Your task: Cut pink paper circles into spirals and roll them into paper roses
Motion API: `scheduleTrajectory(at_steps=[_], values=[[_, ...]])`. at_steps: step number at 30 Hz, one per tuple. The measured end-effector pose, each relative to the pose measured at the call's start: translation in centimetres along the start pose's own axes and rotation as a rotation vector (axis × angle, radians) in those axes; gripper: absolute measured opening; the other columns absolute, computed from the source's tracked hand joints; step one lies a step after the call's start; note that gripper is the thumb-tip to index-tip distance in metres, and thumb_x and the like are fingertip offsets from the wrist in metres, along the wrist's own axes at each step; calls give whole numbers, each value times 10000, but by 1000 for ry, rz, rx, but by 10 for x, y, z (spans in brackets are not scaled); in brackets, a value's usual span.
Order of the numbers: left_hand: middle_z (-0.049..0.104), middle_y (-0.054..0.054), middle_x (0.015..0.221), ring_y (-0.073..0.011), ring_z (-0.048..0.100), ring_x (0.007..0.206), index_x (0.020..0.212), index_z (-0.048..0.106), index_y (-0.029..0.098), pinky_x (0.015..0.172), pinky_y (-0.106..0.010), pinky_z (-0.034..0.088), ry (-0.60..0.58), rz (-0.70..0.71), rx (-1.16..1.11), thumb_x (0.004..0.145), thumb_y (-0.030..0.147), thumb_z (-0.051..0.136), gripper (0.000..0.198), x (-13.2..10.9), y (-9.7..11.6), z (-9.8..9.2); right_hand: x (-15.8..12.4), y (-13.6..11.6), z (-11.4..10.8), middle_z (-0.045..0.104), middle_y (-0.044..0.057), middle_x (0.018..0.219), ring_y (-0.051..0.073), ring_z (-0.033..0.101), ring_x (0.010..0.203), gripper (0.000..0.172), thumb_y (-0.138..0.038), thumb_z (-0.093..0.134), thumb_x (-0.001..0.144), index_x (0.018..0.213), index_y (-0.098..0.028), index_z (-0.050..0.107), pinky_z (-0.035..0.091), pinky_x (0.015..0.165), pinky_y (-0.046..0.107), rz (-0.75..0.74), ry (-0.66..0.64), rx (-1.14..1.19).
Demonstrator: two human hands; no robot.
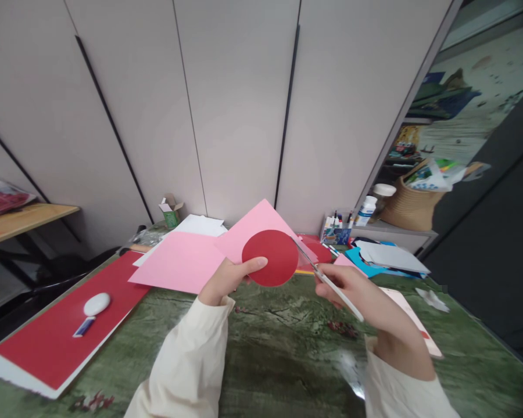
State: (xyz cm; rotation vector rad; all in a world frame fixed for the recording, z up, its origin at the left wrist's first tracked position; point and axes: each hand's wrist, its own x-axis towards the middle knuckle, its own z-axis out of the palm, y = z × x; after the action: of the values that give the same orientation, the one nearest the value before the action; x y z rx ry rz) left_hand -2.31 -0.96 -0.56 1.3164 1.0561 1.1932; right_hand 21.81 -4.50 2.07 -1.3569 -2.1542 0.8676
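My left hand (230,277) pinches a red paper circle (273,255), its thumb lying across the left side of the front face. A pink paper sheet (264,217) is right behind the circle, its corner pointing up, and appears held along with it. In my right hand (353,284) is a pair of scissors (342,297) with pale handles, seen nearly edge-on. Their blades reach up and left to the circle's right edge, by the pink sheet. Whether the blades are parted is hard to make out.
On the left, a white oval object (97,304) and a small blue-and-white item (84,327) rest on red card (70,325). Pink paper (183,261) lies behind my left hand. A marker box (336,229) and blue paper (366,264) stand at right, near a pink-white phone-like slab (412,322).
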Motion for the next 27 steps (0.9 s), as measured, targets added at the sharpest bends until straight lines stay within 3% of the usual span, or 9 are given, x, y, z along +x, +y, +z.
scheduleTrajectory(at_steps=[7,27], values=[[557,6,610,-58,403,428,795,583,139,390,-194,313,-69,2,-23,609,429,702,365,0,3,3,1,-5,0,409,-38,598,102,400,534,350,-493,458,840,678,-184,426,291,490,228,-42,-16,-24],[555,-1,637,-82,435,477,862,579,145,420,-207,339,-78,-16,68,621,426,687,386,-1,4,-4,0,-5,-2,429,-38,552,99,397,497,307,-427,493,828,650,-189,417,296,474,225,-4,-13,-15]])
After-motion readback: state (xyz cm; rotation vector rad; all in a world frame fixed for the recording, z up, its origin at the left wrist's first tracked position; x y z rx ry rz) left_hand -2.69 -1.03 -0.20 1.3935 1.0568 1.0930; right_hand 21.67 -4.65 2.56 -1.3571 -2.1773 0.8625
